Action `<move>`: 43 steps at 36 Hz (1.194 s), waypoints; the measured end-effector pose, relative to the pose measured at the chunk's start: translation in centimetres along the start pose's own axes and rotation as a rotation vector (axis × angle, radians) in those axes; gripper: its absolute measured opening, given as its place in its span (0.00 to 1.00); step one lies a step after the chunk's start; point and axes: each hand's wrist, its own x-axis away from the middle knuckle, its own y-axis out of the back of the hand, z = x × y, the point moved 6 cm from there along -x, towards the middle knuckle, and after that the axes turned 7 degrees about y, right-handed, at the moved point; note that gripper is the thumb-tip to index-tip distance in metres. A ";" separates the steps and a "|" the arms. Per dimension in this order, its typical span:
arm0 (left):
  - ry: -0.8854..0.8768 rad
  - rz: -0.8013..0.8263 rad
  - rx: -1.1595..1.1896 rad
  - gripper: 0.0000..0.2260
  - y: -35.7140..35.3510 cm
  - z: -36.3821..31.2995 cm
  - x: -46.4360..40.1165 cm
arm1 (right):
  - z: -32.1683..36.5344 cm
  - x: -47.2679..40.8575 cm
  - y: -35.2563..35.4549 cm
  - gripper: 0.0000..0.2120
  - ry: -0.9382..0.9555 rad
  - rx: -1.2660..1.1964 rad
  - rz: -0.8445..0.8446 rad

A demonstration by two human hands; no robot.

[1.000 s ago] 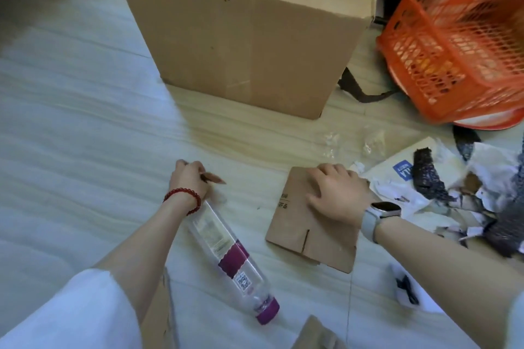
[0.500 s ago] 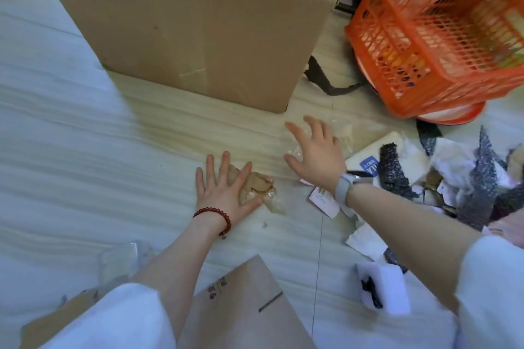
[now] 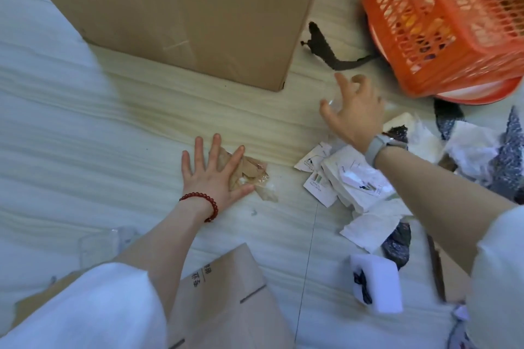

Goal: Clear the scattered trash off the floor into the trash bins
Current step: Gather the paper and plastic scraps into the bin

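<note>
Crowding splayed left hand (image 3: 211, 176) w/ wrapper (image 3: 249, 176), half-curled right hand (image 3: 353, 113): cardboard box (image 3: 184, 14), orange basket (image 3: 450, 22).

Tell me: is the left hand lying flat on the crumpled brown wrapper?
Yes, the left hand lies with straight spread fingers on the crumpled brown wrapper on the floor.

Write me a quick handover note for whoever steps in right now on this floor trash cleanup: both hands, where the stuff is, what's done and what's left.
Left hand: fingers straight, pressing flat on the crumpled brown wrapper on the floor.
Right hand: fingers loosely curled near some clear plastic; I cannot tell whether it grips it.
Bins: cardboard box ahead, orange basket at right.
Done: nothing visibly binned.
Left: wrapper, paper scraps, white foam block, flat cardboard piece, dark scraps at far right.
</note>
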 end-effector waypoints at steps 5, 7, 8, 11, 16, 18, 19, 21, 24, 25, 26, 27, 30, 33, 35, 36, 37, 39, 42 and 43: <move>0.006 0.003 -0.005 0.35 -0.1 0.0 -0.1 | -2.6 1.7 -4.4 0.31 -0.109 -0.022 0.428; 0.004 0.002 -0.001 0.35 -0.1 0.0 -0.2 | -2.1 2.1 -4.6 0.31 -0.073 -0.039 0.383; 0.006 0.007 -0.001 0.35 -0.1 0.0 -0.2 | -1.7 2.4 -4.5 0.30 -0.054 -0.029 0.360; 0.011 0.015 0.000 0.35 -0.1 0.1 -0.1 | -0.4 4.1 -4.6 0.28 -0.017 -0.003 0.330; 0.023 -0.006 0.025 0.31 0.2 -0.1 0.0 | 2.3 8.4 -4.9 0.31 0.038 -0.018 0.370; 0.031 -0.028 0.026 0.29 0.3 -0.6 0.4 | 3.0 9.9 -4.7 0.33 0.068 -0.042 0.371; 0.035 -0.039 0.028 0.27 0.2 -0.8 0.6 | 3.3 10.4 -4.8 0.33 0.078 -0.062 0.373; 0.025 -0.123 0.015 0.24 0.5 -1.6 1.4 | 3.4 11.3 -4.6 0.34 0.062 -0.128 0.353; -0.040 -0.263 0.034 0.19 1.7 -2.8 3.1 | 3.6 12.3 -3.6 0.33 0.024 -0.265 0.315; -0.039 -0.246 0.049 0.18 1.8 -3.0 3.6 | 3.7 12.7 -3.2 0.33 0.024 -0.306 0.308; -0.021 -0.234 0.099 0.16 2.0 -3.2 4.1 | 3.7 13.0 -2.7 0.32 0.026 -0.343 0.299; 0.005 -0.188 0.171 0.15 2.0 -3.4 4.5 | 3.7 13.3 -2.1 0.32 0.028 -0.378 0.285; 0.016 -0.158 0.377 0.14 3.6 -4.5 5.7 | 2.9 13.8 0.5 0.31 -0.015 -0.507 0.230; -0.067 -0.210 0.522 0.15 7.0 -6.9 7.5 | 1.2 14.0 5.4 0.30 -0.076 -0.617 0.146; -0.117 -0.252 0.603 0.15 9.9 -9.0 8.9 | -0.3 14.4 9.6 0.30 -0.112 -0.669 0.055; -0.149 -0.268 0.636 0.15 11.4 -10.4 9.8 | -1.4 14.8 11.9 0.29 -0.133 -0.692 0.000; -0.191 -0.286 0.668 0.15 12.7 -11.9 10.7 | -2.5 15.4 14.1 0.29 -0.158 -0.711 -0.051; -0.306 -0.306 0.735 0.13 15.2 -15.7 13.0 | -5.1 17.0 18.1 0.30 -0.217 -0.762 -0.141; -0.492 -0.293 0.801 0.14 17.7 -22.5 17.6 | -9.5 21.2 23.5 0.29 -0.307 -0.833 -0.285; -0.564 -0.279 0.810 0.13 18.0 -24.9 19.3 | -11.2 22.9 25.1 0.29 -0.339 -0.849 -0.344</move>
